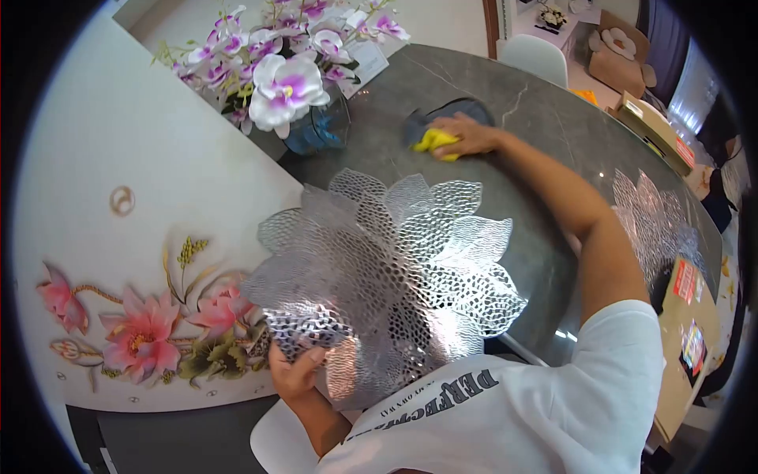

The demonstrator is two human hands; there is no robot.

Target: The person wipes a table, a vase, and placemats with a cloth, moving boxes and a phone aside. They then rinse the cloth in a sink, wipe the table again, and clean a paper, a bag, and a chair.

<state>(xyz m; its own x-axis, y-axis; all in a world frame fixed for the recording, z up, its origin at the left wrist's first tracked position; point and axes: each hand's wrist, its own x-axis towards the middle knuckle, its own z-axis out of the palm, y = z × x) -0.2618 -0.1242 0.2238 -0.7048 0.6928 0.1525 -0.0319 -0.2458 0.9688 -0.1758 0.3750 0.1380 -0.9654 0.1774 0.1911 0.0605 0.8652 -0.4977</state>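
Observation:
My left hand (297, 368) is closed on the near left edge of a silver, leaf-patterned openwork placemat (395, 245), thumb on top. The placemat is tilted up in front of my chest and shines where light strikes it. Across the grey marble-look table (529, 166), my right hand (467, 136) is closed on a yellow cloth (437, 143). Right beside that hand is a dark grey, rounded flat shape (412, 126); I cannot make out what it is.
A blue glass vase (317, 130) of purple and white orchids stands at the table's far left. Another silver placemat (659, 217) lies on the right. Cardboard boxes (683, 347) sit along the right edge. A white panel with pink flowers (150, 205) borders the left.

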